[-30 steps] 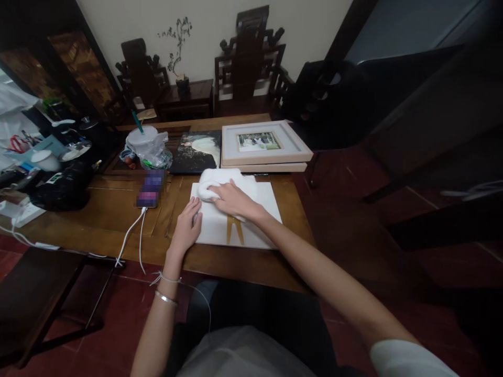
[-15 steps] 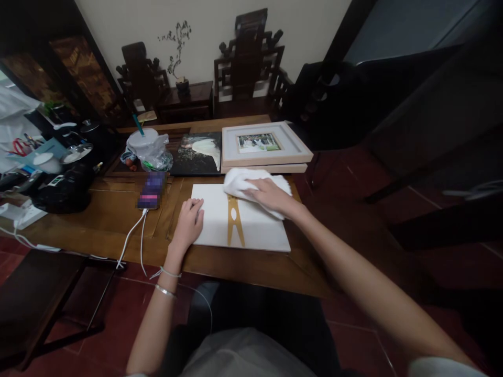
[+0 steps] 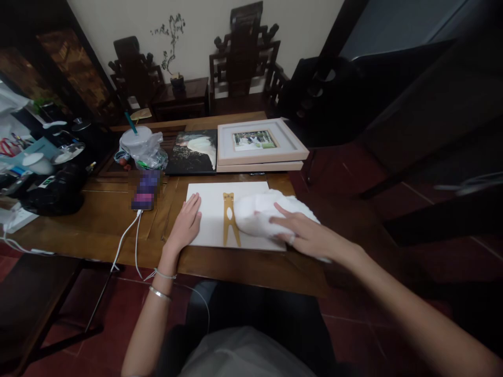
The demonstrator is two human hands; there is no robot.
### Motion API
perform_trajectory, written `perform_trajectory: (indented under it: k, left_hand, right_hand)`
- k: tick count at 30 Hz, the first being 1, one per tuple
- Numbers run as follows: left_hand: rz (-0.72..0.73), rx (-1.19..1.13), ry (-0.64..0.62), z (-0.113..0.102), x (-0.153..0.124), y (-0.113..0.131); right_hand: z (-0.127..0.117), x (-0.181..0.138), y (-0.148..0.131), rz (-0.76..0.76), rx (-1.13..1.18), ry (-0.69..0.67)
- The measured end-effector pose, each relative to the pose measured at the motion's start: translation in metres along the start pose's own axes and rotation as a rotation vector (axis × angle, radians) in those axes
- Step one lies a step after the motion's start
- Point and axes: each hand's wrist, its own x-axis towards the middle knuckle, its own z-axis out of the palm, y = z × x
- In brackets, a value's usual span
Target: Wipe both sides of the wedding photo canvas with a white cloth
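A white rectangular panel lies flat on the wooden table in front of me. Down its middle runs a tan, two-legged piece with an oval hole and a small animal-like face at its top. My left hand rests flat on the panel's left edge, fingers stretched out and holding nothing. On the right half, my right hand grips a bunched white cloth and presses it against the panel. The cloth hides the panel's right side and hangs past its edge.
Behind the panel are stacked light-framed pictures and a dark photo panel. To the left are a phone with white cables, a lidded cup in plastic and a black device. Dark wooden chairs stand beyond.
My right hand has drawn the cloth toward me and to the right, uncovering the top of the tan piece. My left hand stays at the panel's left edge. The view has shifted slightly.
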Motion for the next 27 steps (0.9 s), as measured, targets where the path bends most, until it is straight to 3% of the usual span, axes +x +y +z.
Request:
perform_trajectory:
  k: [6, 10, 15, 22, 24, 27]
  left_hand:
    - [-0.005, -0.006, 0.005, -0.001, 0.0, 0.0]
    - [-0.011, -0.004, 0.01, -0.001, -0.001, -0.001]
    - [-0.019, -0.02, 0.006, -0.002, 0.0, 0.0]
    - [-0.016, -0.024, 0.006, 0.0, 0.001, 0.002]
    - [-0.018, -0.027, 0.006, 0.0, 0.001, 0.002]
    - [-0.02, -0.026, 0.006, 0.0, 0.0, 0.002]
  right_hand:
    - [-0.033, 0.08, 0.029, 0.053, 0.027, 0.113]
    - [-0.043, 0.099, 0.027, 0.085, 0.04, 0.133]
    - [-0.023, 0.055, 0.001, 0.053, 0.007, 0.129]
    - [-0.001, -0.038, -0.046, -0.136, 0.087, -0.049]
    - [-0.003, -0.045, -0.051, -0.128, 0.104, -0.08]
    - [-0.007, -0.031, -0.04, -0.026, 0.064, -0.083]
